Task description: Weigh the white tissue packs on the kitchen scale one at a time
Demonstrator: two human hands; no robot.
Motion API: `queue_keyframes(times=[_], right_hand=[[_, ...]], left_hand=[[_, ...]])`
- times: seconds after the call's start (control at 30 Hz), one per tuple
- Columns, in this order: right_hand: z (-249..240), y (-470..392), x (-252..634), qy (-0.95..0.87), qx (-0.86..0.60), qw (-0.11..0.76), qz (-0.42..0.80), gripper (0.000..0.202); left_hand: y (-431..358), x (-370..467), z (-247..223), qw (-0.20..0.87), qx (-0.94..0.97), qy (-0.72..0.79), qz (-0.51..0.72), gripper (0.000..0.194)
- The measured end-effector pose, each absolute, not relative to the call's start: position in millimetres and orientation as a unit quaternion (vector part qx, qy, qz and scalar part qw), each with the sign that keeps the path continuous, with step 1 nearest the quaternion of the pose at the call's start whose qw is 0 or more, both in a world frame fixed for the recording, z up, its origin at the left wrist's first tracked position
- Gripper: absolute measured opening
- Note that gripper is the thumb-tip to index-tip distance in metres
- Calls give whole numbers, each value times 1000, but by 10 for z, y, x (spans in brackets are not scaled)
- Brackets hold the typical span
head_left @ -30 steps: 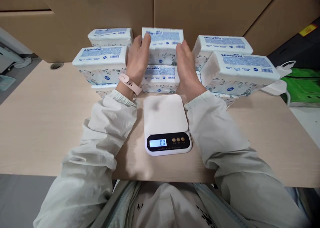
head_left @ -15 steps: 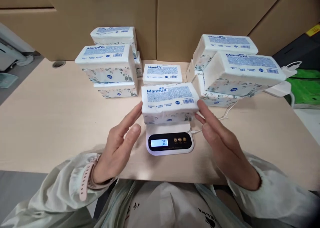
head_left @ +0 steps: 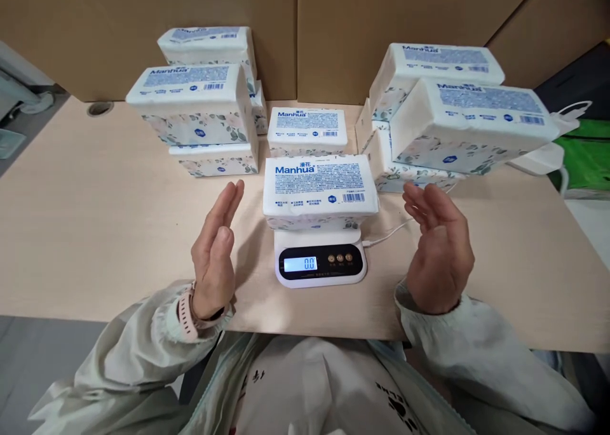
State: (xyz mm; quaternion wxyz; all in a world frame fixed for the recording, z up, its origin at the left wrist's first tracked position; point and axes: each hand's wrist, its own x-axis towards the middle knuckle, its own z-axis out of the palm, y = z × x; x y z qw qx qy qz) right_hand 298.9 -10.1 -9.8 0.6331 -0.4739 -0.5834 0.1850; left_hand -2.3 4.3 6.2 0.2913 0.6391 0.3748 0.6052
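Note:
A white and blue tissue pack point(head_left: 319, 190) marked "Manhua" rests on a white digital scale point(head_left: 321, 263), covering its weighing plate. The lit display reads 0.0. To the left of the pack, my left hand point(head_left: 216, 251) is raised with straight fingers, apart from it and holding nothing. On the other side, my right hand point(head_left: 438, 247) is likewise open, its palm turned toward the pack with a gap between them. Directly behind the pack on the scale lies another tissue pack point(head_left: 307, 132) on the table.
Stacked tissue packs point(head_left: 190, 105) stand at the back left, and more stacked packs point(head_left: 471, 120) at the back right. Cardboard boxes point(head_left: 200, 3) wall off the table's far edge. A white cable point(head_left: 388, 237) runs from the scale toward the right stack. Green packaging point(head_left: 588, 162) lies at far right.
Both my hands have let go of the tissue pack and moved outward to either side. The pack stays on the scale, and the display still shows 0.0.

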Motion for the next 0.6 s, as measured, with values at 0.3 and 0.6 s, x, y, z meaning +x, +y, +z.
queue_keyframes(times=[0.3, 0.6], right_hand=[[-41, -132, 2927, -543, -504, 633, 227, 38], [-4, -102, 2922, -519, -504, 651, 230, 34]], left_hand=[[66, -48, 35, 306, 609, 386, 622, 40], [58, -35, 59, 306, 597, 395, 628, 37]])
